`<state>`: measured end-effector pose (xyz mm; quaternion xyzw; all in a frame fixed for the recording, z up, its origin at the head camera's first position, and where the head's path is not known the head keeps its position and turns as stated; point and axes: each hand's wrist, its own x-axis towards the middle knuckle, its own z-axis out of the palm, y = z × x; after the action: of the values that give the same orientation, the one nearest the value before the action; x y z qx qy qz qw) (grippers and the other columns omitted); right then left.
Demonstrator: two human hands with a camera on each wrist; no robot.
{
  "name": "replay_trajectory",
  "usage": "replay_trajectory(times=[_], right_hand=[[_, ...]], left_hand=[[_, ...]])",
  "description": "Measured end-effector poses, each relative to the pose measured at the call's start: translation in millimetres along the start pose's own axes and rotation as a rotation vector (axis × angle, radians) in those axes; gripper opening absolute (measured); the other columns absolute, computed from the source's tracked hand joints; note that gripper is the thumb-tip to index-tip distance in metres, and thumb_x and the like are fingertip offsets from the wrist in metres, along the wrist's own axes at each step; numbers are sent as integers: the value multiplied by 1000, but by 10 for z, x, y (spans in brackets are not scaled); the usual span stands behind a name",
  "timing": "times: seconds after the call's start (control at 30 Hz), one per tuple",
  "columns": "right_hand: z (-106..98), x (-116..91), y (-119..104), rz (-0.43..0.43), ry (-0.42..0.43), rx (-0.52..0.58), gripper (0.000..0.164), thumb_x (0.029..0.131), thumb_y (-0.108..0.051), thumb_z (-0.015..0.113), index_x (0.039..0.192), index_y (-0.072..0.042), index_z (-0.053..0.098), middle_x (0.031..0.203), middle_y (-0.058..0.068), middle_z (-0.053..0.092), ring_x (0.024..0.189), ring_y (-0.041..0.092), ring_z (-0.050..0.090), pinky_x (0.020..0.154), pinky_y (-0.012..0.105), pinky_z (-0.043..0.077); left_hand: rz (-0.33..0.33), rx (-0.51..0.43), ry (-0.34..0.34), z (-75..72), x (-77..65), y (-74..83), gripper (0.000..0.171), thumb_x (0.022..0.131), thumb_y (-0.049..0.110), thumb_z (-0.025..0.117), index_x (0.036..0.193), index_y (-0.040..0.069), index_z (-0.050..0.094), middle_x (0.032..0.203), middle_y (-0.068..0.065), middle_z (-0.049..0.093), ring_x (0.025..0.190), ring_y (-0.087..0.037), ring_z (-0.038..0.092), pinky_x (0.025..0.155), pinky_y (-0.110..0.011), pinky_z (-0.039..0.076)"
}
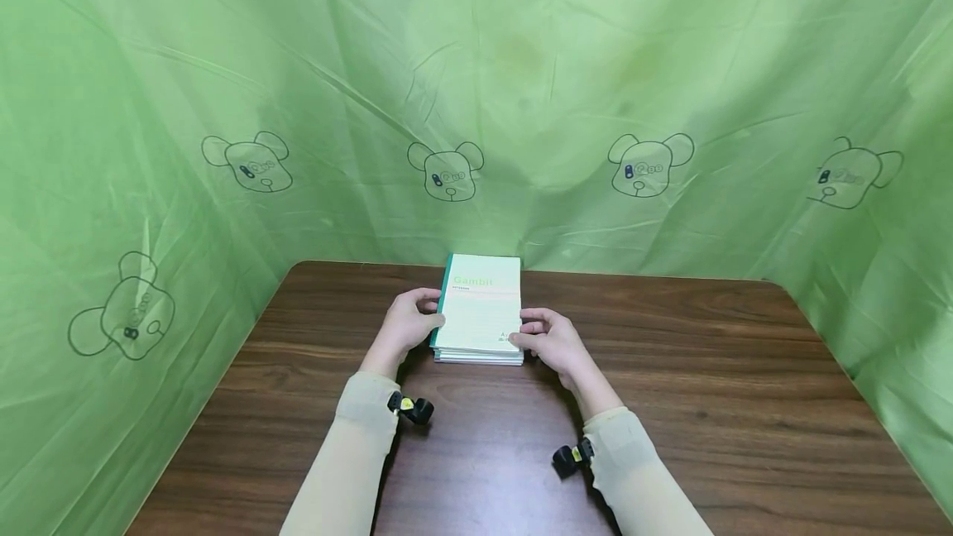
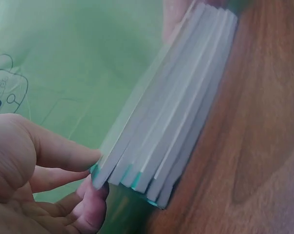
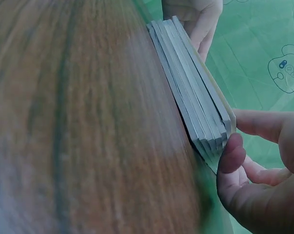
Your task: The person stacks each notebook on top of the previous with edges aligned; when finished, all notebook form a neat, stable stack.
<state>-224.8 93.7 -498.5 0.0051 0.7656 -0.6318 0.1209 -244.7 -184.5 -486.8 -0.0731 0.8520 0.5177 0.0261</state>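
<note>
Several notebooks lie in a stack near the table's far edge. The top notebook has a pale cover reading "Gambit" and a green spine along its left side. At that spine side my left hand pinches the top notebook, its thumb on the cover and its fingers at the edge. My right hand grips the opposite side near the lower right corner, thumb on the cover. In the left wrist view, the page edges fan slightly apart. The right wrist view shows the right fingertips against the stack's corner.
The brown wooden table extends to both sides and in front of the stack. A green curtain with bear-head drawings hangs close behind the far edge and along both sides. Small black cameras are strapped at both wrists.
</note>
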Motion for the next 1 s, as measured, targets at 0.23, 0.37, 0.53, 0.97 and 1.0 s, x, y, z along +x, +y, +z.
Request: replay_trajectory(times=[0.23, 0.37, 0.53, 0.97, 1.0], right_hand=[[8, 23, 42, -10, 19, 11, 53, 93, -2, 81, 143, 3, 63, 120, 23, 70, 91, 18, 68, 75, 30, 56], [14, 15, 28, -17, 31, 18, 53, 92, 0, 81, 142, 4, 64, 120, 23, 71, 92, 17, 70, 78, 29, 57], [28, 0, 8, -27, 56, 23, 53, 89, 3, 82, 139, 5, 66, 118, 24, 72, 91, 16, 72, 78, 25, 57], [61, -6, -3, -52, 88, -15, 49, 88, 4, 81, 136, 6, 69, 120, 24, 76, 98, 23, 76, 80, 23, 57], [66, -5, -3, -54, 92, -16, 49, 88, 5, 81, 136, 6, 69, 118, 23, 77, 97, 23, 76, 79, 23, 57]], left_hand=[[6, 35, -21, 16, 8, -16, 52, 92, 0, 79, 143, 4, 70, 117, -15, 72, 115, -35, 63, 102, -51, 50], [-2, 39, -19, 30, 14, -22, 52, 92, 0, 79, 143, 4, 70, 119, -15, 72, 117, -35, 62, 103, -53, 50], [-3, 42, -10, 43, 12, -14, 51, 92, -1, 79, 142, 4, 70, 125, -17, 72, 124, -37, 61, 109, -56, 48], [19, 90, 8, 53, -16, 28, 52, 91, -1, 79, 142, 4, 72, 119, -16, 77, 117, -36, 68, 101, -52, 54], [18, 93, 9, 54, -16, 26, 51, 91, -1, 80, 142, 4, 72, 119, -16, 77, 117, -36, 68, 102, -51, 54]])
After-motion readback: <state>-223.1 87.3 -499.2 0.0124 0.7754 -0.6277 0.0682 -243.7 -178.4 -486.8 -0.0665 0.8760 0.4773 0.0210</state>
